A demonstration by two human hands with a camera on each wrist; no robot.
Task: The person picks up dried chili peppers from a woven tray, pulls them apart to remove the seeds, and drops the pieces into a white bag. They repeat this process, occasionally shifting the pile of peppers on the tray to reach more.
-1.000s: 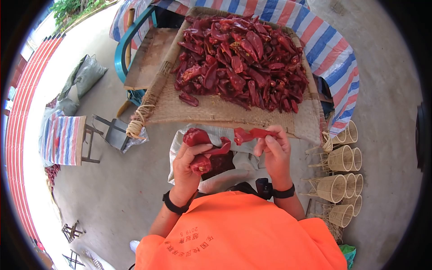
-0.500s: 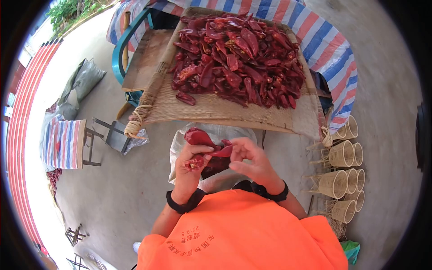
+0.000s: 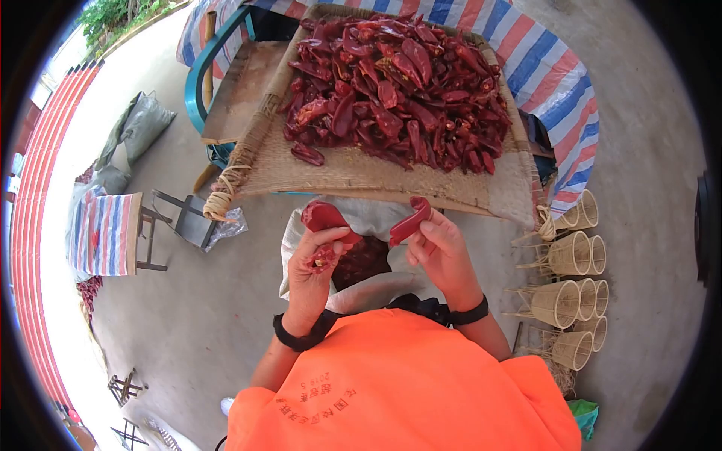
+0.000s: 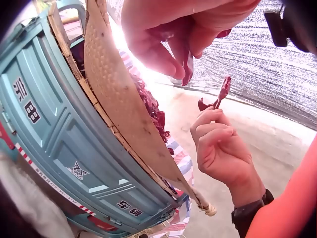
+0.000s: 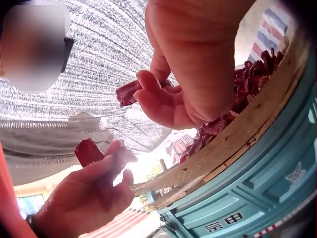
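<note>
Head view: the left hand (image 3: pixel 310 267) is curled around red pepper pieces (image 3: pixel 324 216), one jutting above the fingers and a seedy end showing below. The right hand (image 3: pixel 442 254), just apart from it, pinches a curved red strip (image 3: pixel 410 222) between thumb and fingers. Beneath them an open pale sack (image 3: pixel 376 292) shows dark red contents. Ahead, a woven tray (image 3: pixel 361 177) bears a heap of red peppers (image 3: pixel 391 94), with a striped sheet (image 3: pixel 545 79) behind it. Wicker baskets (image 3: pixel 555 304) stand on the right; a folding chair (image 3: pixel 194 223) and green-grey bags (image 3: pixel 147 124) lie to the left.

Left wrist view: this shows a teal panel (image 4: pixel 84 144) with dark lettering under the tray, and silvery sheeting overhead, neither plain in the head view. The left hand fills the top and hides much of its pieces; the tray's side covers most of the heap. The strip stands up from the right hand's fingertips.

Right wrist view: the right hand blocks part of the heap, its strip poking out leftward. The left hand grips its pieces below.

Half a second ago the right hand was up against the left hand's pieces; now the hands are apart, and the right holds the strip.
</note>
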